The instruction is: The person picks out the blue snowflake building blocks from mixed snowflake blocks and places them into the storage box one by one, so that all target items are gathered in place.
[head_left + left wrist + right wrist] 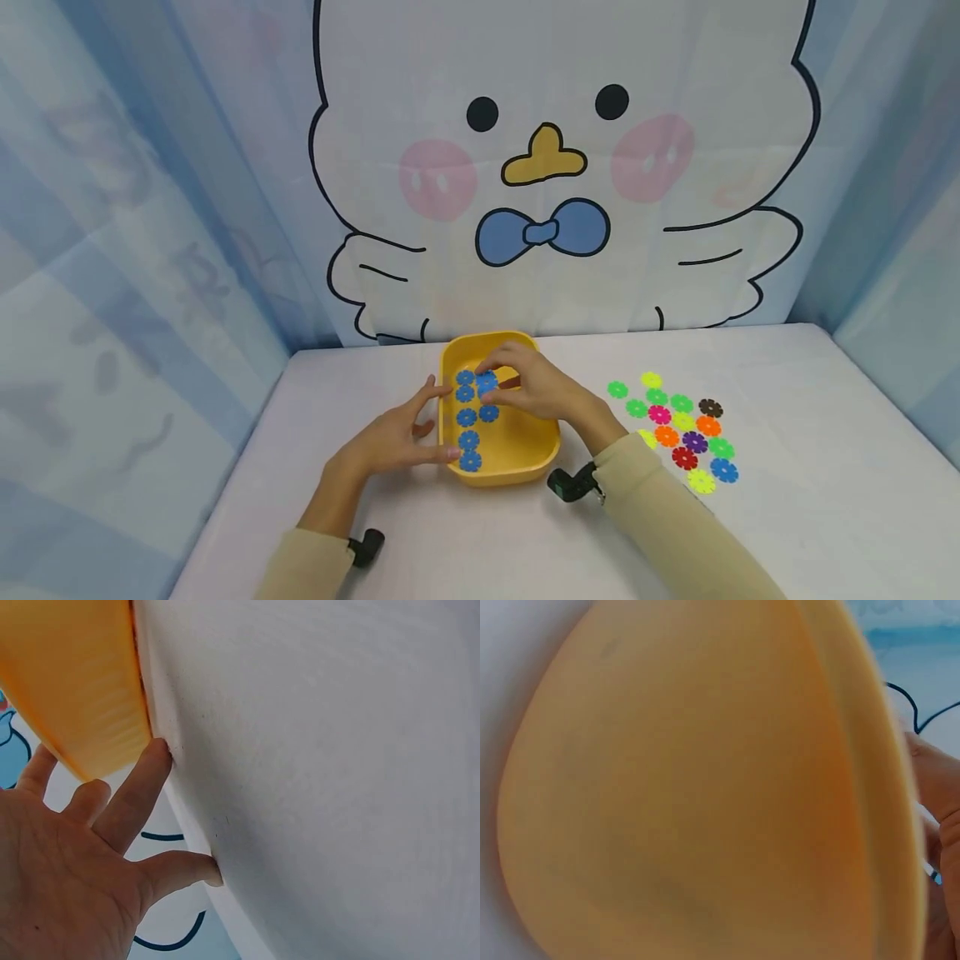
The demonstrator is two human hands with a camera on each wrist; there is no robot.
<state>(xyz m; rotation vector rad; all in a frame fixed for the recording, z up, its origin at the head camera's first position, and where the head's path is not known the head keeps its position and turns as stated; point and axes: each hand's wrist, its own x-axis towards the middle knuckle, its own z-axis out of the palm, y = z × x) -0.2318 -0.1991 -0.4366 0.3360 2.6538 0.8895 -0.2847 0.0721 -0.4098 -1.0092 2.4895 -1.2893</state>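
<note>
A yellow plastic tray (536, 454) holds several blue notched discs (467, 417), most in a column along its left side. My right hand (543, 385) reaches over the tray and pinches a blue disc (487, 381) between thumb and fingertips, at the top of a second column. Below it lies another blue disc (489, 413). My left hand (393, 433) is spread at the tray's left edge, fingertips and thumb right at the rim. In the left wrist view, the left hand's fingers (135, 796) lie extended beside the tray's wall (82, 690). The right wrist view is mostly blurred tray (705, 780).
On the white table (817, 433), right of the tray, lie loose notched discs in mixed colours, including a green disc (617, 389), a brown disc (710, 407) and a blue disc (724, 470). A cartoon-printed curtain (547, 292) hangs behind the table.
</note>
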